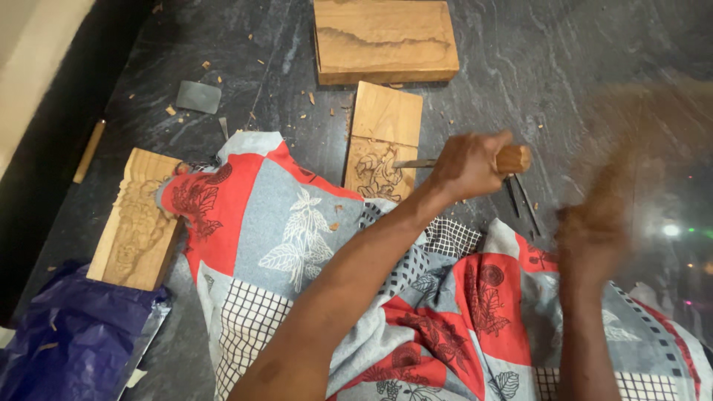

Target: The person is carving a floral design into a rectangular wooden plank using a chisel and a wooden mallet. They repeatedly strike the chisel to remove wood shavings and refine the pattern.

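Dark stone floor (579,52), strewn with wood chips, carries several wooden blocks. From the head camera, the left hand (466,165) is wrapped tight round the wooden handle of a chisel (475,160), its blade resting on the carved wooden panel (381,141) just beyond a red, grey and white patterned cloth (297,238). The right hand (590,234) is a motion blur to the right, so its grip cannot be told. A larger plank (382,38) lies farther off, another carved block (137,219) on the left beside a blue plastic bag (70,338).
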